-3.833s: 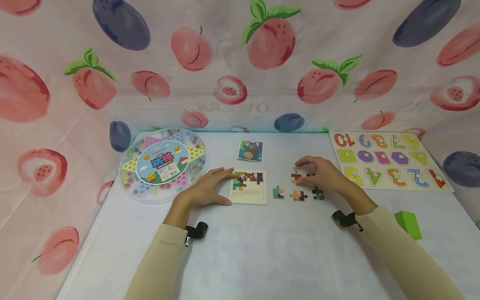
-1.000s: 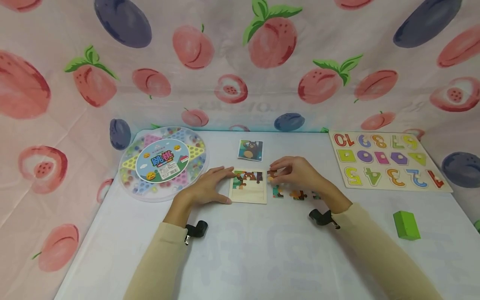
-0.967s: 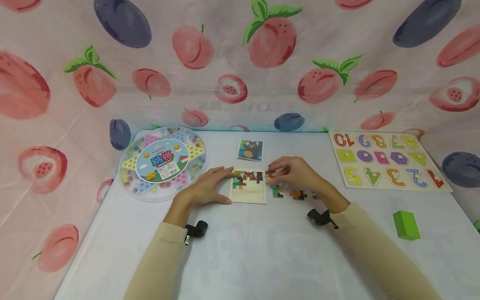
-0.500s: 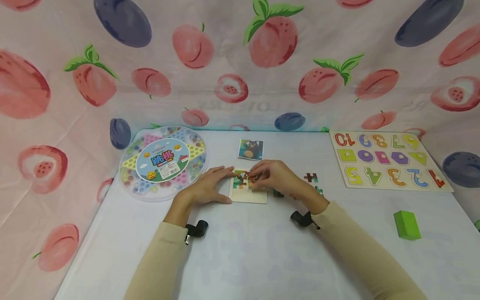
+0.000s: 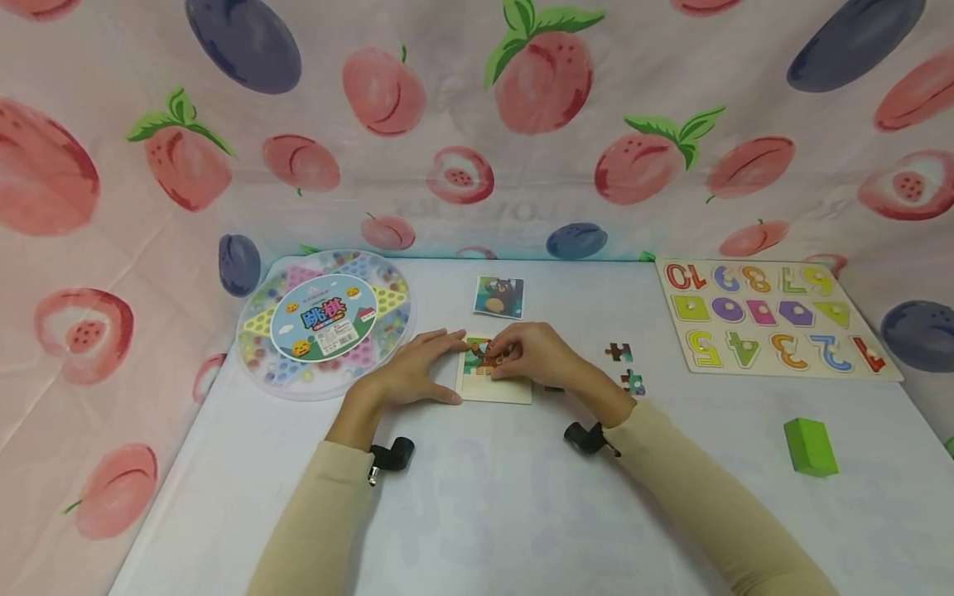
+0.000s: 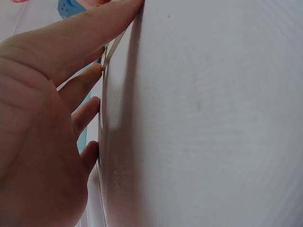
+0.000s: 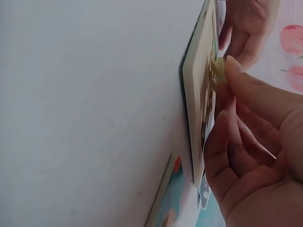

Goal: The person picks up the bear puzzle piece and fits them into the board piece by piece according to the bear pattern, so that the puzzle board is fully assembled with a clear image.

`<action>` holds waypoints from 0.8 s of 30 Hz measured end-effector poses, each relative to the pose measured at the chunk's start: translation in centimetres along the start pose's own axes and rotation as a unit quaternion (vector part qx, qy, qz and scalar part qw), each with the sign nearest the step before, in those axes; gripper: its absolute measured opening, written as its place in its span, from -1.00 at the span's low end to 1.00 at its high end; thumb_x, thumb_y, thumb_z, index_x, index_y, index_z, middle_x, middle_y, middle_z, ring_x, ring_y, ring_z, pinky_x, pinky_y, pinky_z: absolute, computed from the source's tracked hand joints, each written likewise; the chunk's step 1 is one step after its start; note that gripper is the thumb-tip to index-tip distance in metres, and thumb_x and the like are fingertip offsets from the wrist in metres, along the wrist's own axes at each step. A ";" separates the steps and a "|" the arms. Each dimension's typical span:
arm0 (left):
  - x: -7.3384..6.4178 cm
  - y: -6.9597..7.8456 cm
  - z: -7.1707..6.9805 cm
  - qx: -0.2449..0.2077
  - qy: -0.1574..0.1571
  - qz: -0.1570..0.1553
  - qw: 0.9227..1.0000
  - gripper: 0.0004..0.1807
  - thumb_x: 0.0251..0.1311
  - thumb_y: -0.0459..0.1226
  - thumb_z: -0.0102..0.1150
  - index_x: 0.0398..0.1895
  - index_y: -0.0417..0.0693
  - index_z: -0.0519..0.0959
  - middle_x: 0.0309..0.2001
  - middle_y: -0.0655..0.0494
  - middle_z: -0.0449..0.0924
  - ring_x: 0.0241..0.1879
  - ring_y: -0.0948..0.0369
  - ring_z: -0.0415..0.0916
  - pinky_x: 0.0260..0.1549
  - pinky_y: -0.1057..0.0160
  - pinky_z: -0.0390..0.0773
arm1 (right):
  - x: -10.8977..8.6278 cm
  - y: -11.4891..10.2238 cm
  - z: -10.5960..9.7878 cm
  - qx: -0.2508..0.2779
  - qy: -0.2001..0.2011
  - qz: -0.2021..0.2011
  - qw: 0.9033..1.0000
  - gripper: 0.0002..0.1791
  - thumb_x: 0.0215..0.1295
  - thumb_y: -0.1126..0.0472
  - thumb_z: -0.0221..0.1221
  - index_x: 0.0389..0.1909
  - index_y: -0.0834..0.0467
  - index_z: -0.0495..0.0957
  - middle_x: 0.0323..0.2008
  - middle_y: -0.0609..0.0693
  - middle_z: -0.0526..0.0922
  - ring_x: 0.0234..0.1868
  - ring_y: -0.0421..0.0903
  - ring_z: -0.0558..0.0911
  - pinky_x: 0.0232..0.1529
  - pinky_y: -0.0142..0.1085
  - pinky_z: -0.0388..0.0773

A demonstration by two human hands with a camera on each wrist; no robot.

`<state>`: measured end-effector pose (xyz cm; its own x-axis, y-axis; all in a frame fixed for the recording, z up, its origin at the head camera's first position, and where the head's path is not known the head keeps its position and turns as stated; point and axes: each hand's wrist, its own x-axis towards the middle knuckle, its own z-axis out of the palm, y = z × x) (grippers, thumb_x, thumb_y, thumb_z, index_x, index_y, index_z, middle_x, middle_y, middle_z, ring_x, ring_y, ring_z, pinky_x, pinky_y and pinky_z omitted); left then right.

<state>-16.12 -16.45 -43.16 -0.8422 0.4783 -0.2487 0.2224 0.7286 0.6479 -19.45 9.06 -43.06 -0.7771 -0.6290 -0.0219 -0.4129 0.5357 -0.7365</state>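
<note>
My right hand [image 5: 542, 356] pinches a jigsaw piece [image 7: 220, 71] between thumb and fingertips, over the wooden puzzle tray [image 5: 495, 394]. In the right wrist view the piece stands tilted at the tray's surface. Joined pieces with a bear picture [image 5: 478, 358] fill the tray's upper left; my right fingers cover its upper right. At the tray's left side rests my left hand [image 5: 408, 371], fingers extended to the top corner and thumb at the bottom corner. Two loose jigsaw pieces, one brown [image 5: 618, 353] and one green [image 5: 633, 382], lie to the right. More are mostly hidden under my right hand.
A bear picture card [image 5: 499, 297] lies behind the tray. To the left is a round Chinese checkers set [image 5: 324, 323]. A number-and-shape board [image 5: 775, 319] sits at the back right, with a green block [image 5: 810, 447] in front of it.
My right hand has taken a brown jigsaw piece from the loose group and carried it left onto the tray, uncovering loose pieces behind it. My left hand has stayed at the tray.
</note>
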 end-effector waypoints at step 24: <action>0.2 -0.1 0.1 0.003 -0.001 -0.007 1.000 -0.11 0.06 -0.01 0.53 0.50 0.26 0.36 0.64 0.32 0.06 0.69 0.04 -0.19 0.58 -0.30 -0.04 | 0.8 -0.2 0.2 -0.051 -0.007 0.043 0.998 -0.79 0.09 0.19 0.51 -0.22 0.08 0.81 -0.10 0.02 0.74 -0.15 -0.11 0.65 -0.22 -0.38 0.59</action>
<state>-16.21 -16.39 -43.36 -0.8438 0.4699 -0.2591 0.2146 0.7380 0.6398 -19.95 8.36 -43.07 -0.8053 -0.5858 -0.0908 -0.3922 0.6413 -0.6595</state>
